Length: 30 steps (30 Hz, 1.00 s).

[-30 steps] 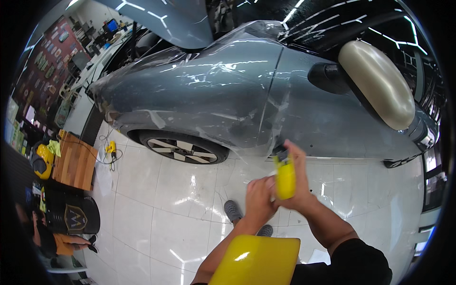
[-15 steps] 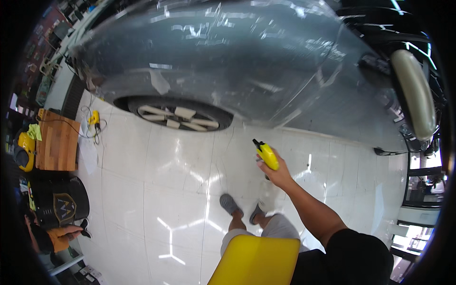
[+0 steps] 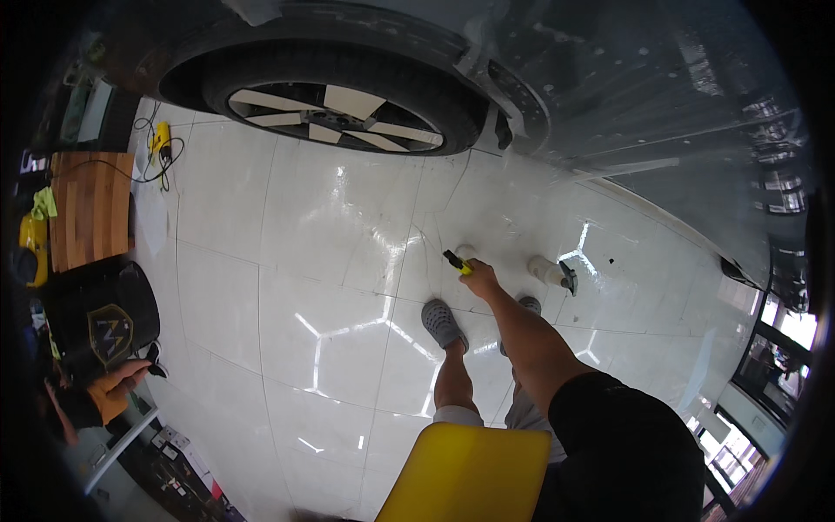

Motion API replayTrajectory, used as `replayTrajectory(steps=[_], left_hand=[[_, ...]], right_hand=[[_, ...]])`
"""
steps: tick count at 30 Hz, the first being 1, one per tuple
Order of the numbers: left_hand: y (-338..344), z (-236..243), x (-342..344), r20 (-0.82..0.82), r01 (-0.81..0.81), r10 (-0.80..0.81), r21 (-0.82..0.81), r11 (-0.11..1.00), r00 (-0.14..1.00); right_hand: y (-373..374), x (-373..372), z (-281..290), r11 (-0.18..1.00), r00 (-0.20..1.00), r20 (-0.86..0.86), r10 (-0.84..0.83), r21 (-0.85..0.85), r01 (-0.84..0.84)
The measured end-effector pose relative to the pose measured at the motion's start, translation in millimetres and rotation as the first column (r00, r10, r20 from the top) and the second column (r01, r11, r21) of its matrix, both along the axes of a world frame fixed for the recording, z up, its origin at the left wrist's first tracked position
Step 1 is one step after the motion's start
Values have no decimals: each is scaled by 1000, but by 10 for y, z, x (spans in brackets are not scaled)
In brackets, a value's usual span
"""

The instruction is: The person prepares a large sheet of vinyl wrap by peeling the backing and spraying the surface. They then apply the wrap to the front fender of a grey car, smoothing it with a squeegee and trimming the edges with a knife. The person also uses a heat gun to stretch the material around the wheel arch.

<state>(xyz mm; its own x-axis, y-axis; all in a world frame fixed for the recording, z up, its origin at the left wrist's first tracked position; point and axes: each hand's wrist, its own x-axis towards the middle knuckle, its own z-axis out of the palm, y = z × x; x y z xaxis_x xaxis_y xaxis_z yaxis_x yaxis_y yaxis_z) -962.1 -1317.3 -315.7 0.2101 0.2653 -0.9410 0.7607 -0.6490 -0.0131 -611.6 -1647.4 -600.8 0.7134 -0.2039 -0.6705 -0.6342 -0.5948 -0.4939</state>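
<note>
My right hand (image 3: 479, 279) is closed around a spray bottle with a yellow head (image 3: 465, 269) and a black nozzle, held above the floor in front of my feet. The bottle's body is hidden under my hand. Past it looms a dark grey car, its front wheel (image 3: 335, 117) showing pale spoke faces at upper left. The lower side panel (image 3: 600, 113) carries streaks and small spots. My left hand is out of view.
Right of my hand, a pale bottle (image 3: 545, 271) with a dark top is on the tiled floor (image 3: 304, 235). At left are a wooden box (image 3: 91, 209), a black drum (image 3: 104, 313), a corded yellow tool (image 3: 161, 139) and a seated person (image 3: 109, 391). A yellow panel (image 3: 470, 470) hangs before my body.
My view has tipped down and closer to the wheel, which looks larger. My right hand, still holding the spray bottle, now appears nearer my feet. The pale bottle has come into sight.
</note>
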Motion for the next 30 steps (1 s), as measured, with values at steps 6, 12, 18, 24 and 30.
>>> replayTrajectory(steps=[6,12,18,24,30], left_hand=[[-246,26,-83,36,-8,9,-21,1000,999],[-561,263,-71,147,80,-67,-84,993,987],[-1068,608,103,270,221,-173,-159,962,947],[-1363,623,341,365,388,-292,-225,894,884],[-1427,995,1303,590,488,-353,-80,869,726]], right_hand=[[-137,-238,173,986,989,-57,137,-84,-142],[-1402,-1566,1771,978,975,-79,209,31,-207],[-2272,-3345,2929,947,908,-419,1,293,134],[-2168,-1522,4261,933,941,7,339,126,-337],[-1981,-79,8190,348,10,982,187,-57,-936]])
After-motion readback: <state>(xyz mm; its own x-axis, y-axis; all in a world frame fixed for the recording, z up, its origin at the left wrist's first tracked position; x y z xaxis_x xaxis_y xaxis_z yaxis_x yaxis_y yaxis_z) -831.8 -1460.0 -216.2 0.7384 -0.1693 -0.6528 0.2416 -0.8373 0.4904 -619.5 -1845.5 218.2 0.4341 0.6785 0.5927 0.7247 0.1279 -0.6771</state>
